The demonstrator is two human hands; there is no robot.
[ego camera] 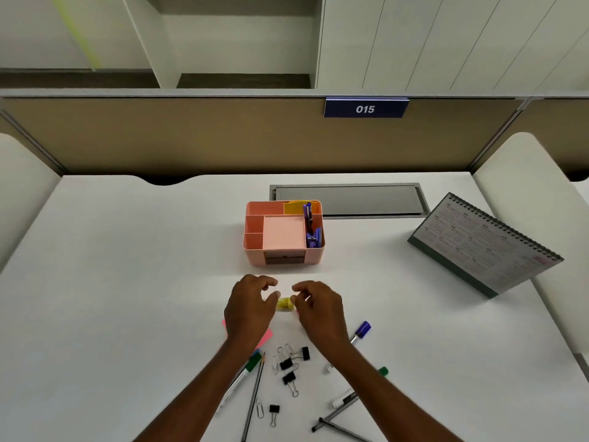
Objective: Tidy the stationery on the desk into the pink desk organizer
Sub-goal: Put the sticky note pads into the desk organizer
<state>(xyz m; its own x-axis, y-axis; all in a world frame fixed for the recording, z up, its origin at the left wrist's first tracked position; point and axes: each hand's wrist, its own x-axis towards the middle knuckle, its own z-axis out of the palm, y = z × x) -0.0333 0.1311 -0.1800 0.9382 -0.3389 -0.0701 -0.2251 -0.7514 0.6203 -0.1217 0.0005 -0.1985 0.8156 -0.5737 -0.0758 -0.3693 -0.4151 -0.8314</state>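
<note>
The pink desk organizer (pixel 255 250) stands mid-desk and holds yellow notes (pixel 296 207), a purple pen (pixel 307 213) and a purple stapler (pixel 314 239). In front of it, my left hand (pixel 250 309) and my right hand (pixel 320 309) face each other, fingers curled. A small yellow object (pixel 284 304) sits between their thumbs, touched at both ends. A pink sticky note (pixel 266 337) lies partly under my left wrist. Nearer me lie black binder clips (pixel 287 364), paper clips (pixel 259 408), a pencil (pixel 255 398), a green-capped marker (pixel 248 368) and a blue-capped marker (pixel 362 330).
A desk calendar (pixel 484 247) stands at the right. A grey cable hatch (pixel 347 199) is set into the desk behind the organizer. More markers (pixel 342 398) and dark pens (pixel 338 414) lie at the front right. A partition with a "015" sign closes the back.
</note>
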